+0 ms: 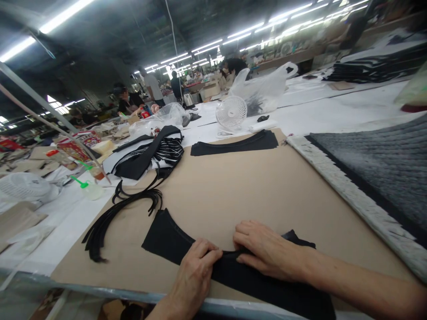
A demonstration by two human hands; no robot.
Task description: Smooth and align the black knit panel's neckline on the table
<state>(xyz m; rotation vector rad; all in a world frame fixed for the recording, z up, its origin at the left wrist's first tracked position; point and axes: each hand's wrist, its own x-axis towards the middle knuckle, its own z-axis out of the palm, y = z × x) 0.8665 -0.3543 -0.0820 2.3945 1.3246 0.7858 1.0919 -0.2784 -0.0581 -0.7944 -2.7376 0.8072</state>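
A curved black fabric piece lies on the brown paper sheet near the table's front edge. My left hand pinches its upper edge between thumb and fingers. Just to the right, my right hand presses down on the same edge, its fingers curled over the cloth. The two hands almost touch at the fabric's fold.
A bundle of thin black strips lies to the left. Another black fabric piece sits at the far edge of the paper. A grey quilted mat fills the right. A small white fan, plastic bags and seated people are beyond.
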